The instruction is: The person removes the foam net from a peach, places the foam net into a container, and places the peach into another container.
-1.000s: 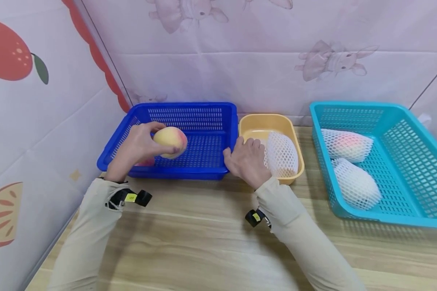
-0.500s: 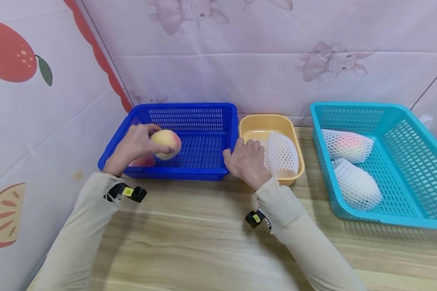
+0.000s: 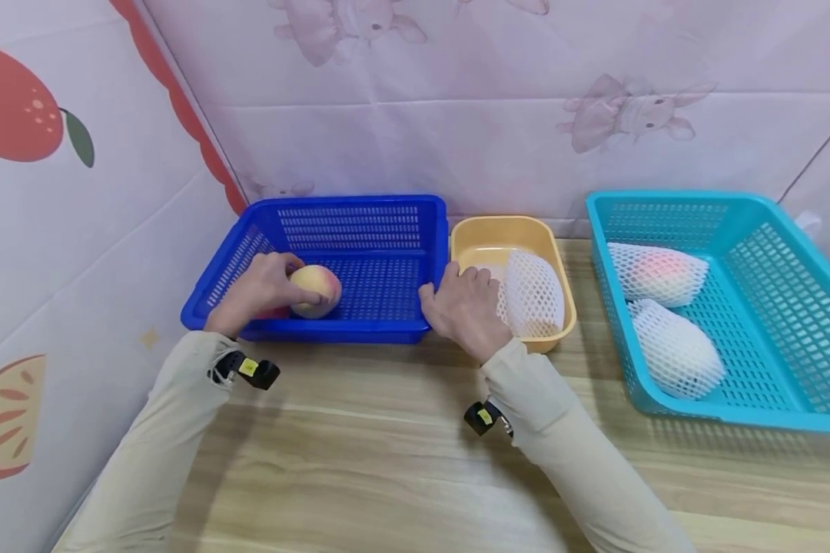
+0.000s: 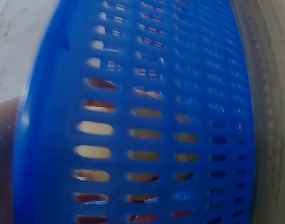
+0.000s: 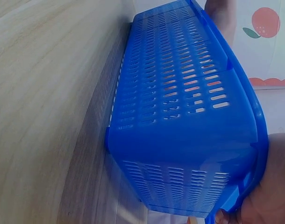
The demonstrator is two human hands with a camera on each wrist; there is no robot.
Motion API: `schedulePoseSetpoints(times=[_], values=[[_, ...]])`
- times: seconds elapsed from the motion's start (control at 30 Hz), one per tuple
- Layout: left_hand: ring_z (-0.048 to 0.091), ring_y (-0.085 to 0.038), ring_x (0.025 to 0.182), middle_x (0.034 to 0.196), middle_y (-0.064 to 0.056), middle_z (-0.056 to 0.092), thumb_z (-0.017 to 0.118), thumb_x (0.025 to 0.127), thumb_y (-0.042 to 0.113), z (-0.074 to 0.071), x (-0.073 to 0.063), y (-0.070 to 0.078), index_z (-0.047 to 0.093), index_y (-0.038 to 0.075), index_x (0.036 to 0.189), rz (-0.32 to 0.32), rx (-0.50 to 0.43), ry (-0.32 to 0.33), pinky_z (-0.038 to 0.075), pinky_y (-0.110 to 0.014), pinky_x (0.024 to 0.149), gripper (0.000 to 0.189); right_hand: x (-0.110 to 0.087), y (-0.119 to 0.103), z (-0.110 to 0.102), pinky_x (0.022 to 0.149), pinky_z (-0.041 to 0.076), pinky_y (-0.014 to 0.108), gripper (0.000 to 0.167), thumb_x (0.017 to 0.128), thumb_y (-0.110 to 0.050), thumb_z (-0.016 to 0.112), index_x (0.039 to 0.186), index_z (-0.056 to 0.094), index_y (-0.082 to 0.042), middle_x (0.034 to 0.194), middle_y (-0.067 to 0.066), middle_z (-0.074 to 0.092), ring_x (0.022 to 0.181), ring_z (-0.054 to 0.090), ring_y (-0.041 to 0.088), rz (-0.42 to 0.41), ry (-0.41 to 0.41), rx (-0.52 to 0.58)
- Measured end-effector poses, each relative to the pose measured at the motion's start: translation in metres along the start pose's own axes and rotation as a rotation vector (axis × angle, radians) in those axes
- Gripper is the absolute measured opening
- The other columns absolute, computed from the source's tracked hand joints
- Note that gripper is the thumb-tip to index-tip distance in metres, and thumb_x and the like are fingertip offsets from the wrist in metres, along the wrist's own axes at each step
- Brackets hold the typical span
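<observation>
In the head view my left hand (image 3: 261, 286) holds a yellow peach (image 3: 316, 292) with a pink blush, low inside the blue basket (image 3: 360, 336). Part of a second, redder peach (image 3: 274, 313) shows under that hand. My right hand (image 3: 466, 309) grips the basket's right rim, its thumb on the basket side and its fingers over the left edge of the yellow bin (image 3: 569, 326). The right wrist view shows fingertips (image 5: 222, 217) curled at the basket rim. In the left wrist view the basket wall (image 4: 166, 121) hides most of the left hand.
White foam net sleeves (image 3: 534, 296) lie in the yellow bin. At the right stands a teal basket (image 3: 788, 418) holding two net-wrapped fruits, one pinkish (image 3: 657, 275) and one pale (image 3: 676, 349). Everything rests on a wooden table (image 3: 360, 453), with printed cloth walls behind and at the left.
My left hand has lowered the yellow peach further into the blue basket, moving slightly left and down. The right hand has stayed on the rim.
</observation>
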State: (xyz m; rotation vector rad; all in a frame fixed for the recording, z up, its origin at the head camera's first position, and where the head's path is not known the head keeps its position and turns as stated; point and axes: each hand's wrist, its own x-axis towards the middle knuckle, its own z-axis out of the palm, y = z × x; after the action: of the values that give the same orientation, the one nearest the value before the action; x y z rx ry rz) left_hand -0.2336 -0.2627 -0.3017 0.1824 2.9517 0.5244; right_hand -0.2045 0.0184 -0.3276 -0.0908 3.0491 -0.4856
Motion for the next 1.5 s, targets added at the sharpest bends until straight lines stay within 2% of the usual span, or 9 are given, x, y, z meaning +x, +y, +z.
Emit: schedulePoseSetpoints(times=[0.2,0.37,0.6,0.73,0.87,1.03,1.23,1.37,1.5], values=[[0.057,-0.037,0.099,0.112,-0.027,0.063,0.078,0.075,0.051,-0.002,0.003,0.001,0.06,-0.007,0.119,0.012,0.028,-0.005,0.049,-0.052,0.087,0.074,0.001,0.0,-0.001,0.088,0.039,0.048,0.052,0.098,-0.045,0.032,0.111,0.047,0.003,0.093,0.019,0.05,0.09,0.044,0.036,0.006,-0.003,0.007],[0.055,-0.037,0.1,0.114,-0.027,0.061,0.077,0.077,0.049,-0.003,0.004,0.005,0.058,-0.007,0.121,0.007,0.052,-0.044,0.048,-0.053,0.087,0.074,0.001,0.0,0.0,0.087,0.039,0.048,0.052,0.098,-0.046,0.032,0.111,0.047,0.002,0.092,0.019,0.049,0.09,0.044,0.036,0.011,-0.006,0.011],[0.049,-0.04,0.108,0.121,-0.028,0.056,0.072,0.084,0.047,-0.001,0.001,0.008,0.053,-0.004,0.128,-0.047,0.043,-0.083,0.045,-0.057,0.092,0.07,0.001,-0.001,0.002,0.086,0.04,0.047,0.053,0.098,-0.047,0.032,0.111,0.048,0.002,0.091,0.018,0.05,0.089,0.045,0.035,0.006,-0.002,0.0],[0.05,-0.041,0.108,0.121,-0.028,0.056,0.067,0.088,0.044,-0.001,0.0,0.009,0.053,-0.004,0.127,-0.031,0.049,-0.08,0.045,-0.057,0.092,0.063,0.001,-0.001,0.001,0.084,0.04,0.046,0.052,0.098,-0.046,0.032,0.108,0.048,0.002,0.089,0.017,0.05,0.087,0.045,0.035,0.005,0.002,0.01],[0.05,-0.041,0.109,0.122,-0.028,0.056,0.065,0.091,0.039,-0.003,-0.002,0.01,0.054,-0.004,0.126,-0.003,0.049,-0.058,0.044,-0.057,0.092,0.057,0.0,-0.001,0.0,0.083,0.041,0.045,0.05,0.098,-0.045,0.032,0.106,0.049,0.002,0.088,0.017,0.051,0.086,0.046,0.034,-0.001,0.006,-0.003],[0.048,-0.044,0.116,0.127,-0.03,0.053,0.065,0.092,0.035,-0.003,-0.003,0.011,0.053,-0.005,0.127,0.0,0.026,-0.026,0.042,-0.058,0.096,0.055,-0.002,0.0,-0.001,0.082,0.042,0.045,0.049,0.099,-0.042,0.031,0.103,0.05,0.003,0.087,0.018,0.052,0.084,0.047,0.034,-0.014,0.021,-0.031],[0.048,-0.044,0.119,0.13,-0.03,0.052,0.064,0.093,0.03,-0.004,-0.003,0.014,0.053,-0.006,0.129,0.014,0.001,0.022,0.042,-0.058,0.097,0.052,-0.006,0.002,-0.006,0.084,0.042,0.046,0.054,0.101,-0.045,0.03,0.107,0.051,0.004,0.09,0.019,0.053,0.086,0.048,0.034,-0.024,0.021,-0.055],[0.051,-0.041,0.117,0.131,-0.027,0.053,0.064,0.093,0.025,-0.003,-0.005,0.029,0.053,-0.004,0.129,0.06,-0.028,0.072,0.043,-0.056,0.096,0.048,-0.012,0.011,-0.02,0.087,0.041,0.047,0.059,0.101,-0.051,0.028,0.109,0.05,0.004,0.092,0.02,0.054,0.09,0.049,0.035,-0.014,0.028,-0.053],[0.051,-0.04,0.12,0.129,-0.025,0.056,0.063,0.093,0.02,-0.004,-0.009,0.051,0.056,-0.004,0.127,0.161,-0.056,0.116,0.043,-0.054,0.097,0.043,-0.022,0.025,-0.04,0.086,0.042,0.05,0.061,0.101,-0.051,0.029,0.106,0.051,0.006,0.096,0.024,0.056,0.093,0.053,0.039,-0.021,0.08,-0.058]])
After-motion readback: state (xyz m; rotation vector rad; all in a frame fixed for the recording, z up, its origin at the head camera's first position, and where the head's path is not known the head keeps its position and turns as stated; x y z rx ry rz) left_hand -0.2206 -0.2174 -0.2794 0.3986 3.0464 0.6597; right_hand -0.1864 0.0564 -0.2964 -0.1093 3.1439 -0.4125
